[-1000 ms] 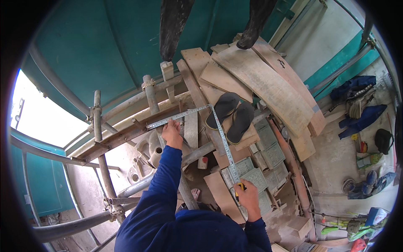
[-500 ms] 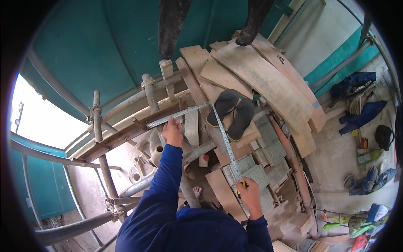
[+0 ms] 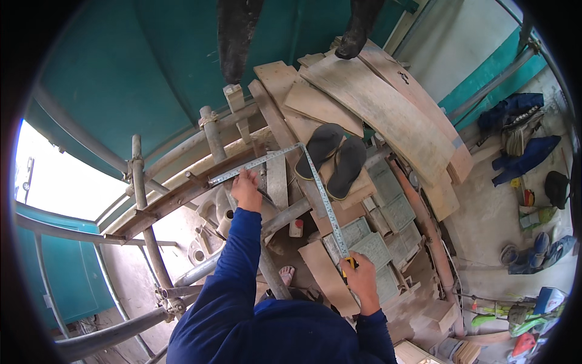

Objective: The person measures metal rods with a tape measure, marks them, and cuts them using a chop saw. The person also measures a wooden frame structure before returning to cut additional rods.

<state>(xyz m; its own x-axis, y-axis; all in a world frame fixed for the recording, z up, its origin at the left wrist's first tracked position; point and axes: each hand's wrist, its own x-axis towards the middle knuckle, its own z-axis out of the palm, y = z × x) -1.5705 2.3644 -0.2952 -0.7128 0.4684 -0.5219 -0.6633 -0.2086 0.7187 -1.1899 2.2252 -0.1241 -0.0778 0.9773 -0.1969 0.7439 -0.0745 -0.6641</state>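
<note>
My left hand (image 3: 247,189) pinches the end of a metal tape blade (image 3: 330,215) at a rusty steel angle (image 3: 170,203) in the middle left. The blade runs up to the right, bends sharply beside a pair of black flip-flops (image 3: 345,170) lying on boards, and comes down to the yellow-and-black tape case (image 3: 349,264). My right hand (image 3: 360,280) is closed on that case, lower right of centre, above stacked grey panels (image 3: 370,249) and plywood offcuts. Both forearms are in blue sleeves.
Scaffold tubes (image 3: 212,136) with clamps cross the left and middle. Curved plywood boards (image 3: 382,115) lie upper right. Two dark, dusty leg-like shapes (image 3: 239,42) hang at the top. A sandalled foot (image 3: 287,274) shows below. Clothes (image 3: 524,158) and shoes lie on the right floor.
The view has shifted slightly, so the upper scene sits a little higher in the picture. Both hands keep their hold on the tape in nearly the same places.
</note>
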